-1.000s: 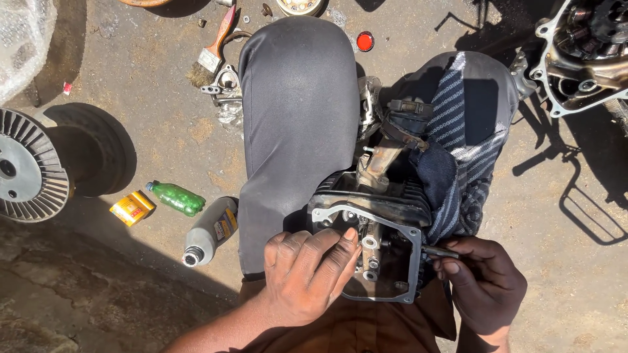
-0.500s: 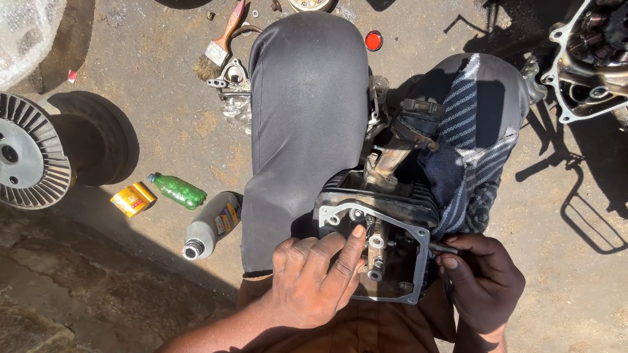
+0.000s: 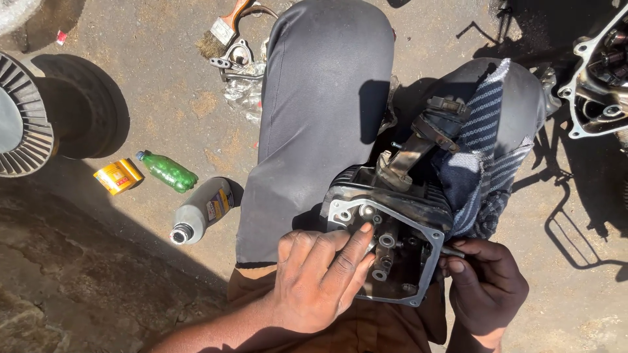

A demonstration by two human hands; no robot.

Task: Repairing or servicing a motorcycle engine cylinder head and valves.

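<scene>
A dark metal engine head with a pale gasket face rests between my knees, on a striped cloth. My left hand lies over its near left corner, the forefinger stretched into the open top beside the round bores. My right hand is at the head's right edge, its fingers pinched on a thin metal pin that sticks out of the side. A bent intake pipe rises from the far side of the head.
On the dirt at left lie a grey oil bottle, a green bottle, a small yellow box and a finned round fan wheel. A paintbrush and small metal parts lie further off. An engine casing sits at upper right.
My left forefinger has stretched further into the head's open top. The view has shifted slightly; both hands stay at the head.
</scene>
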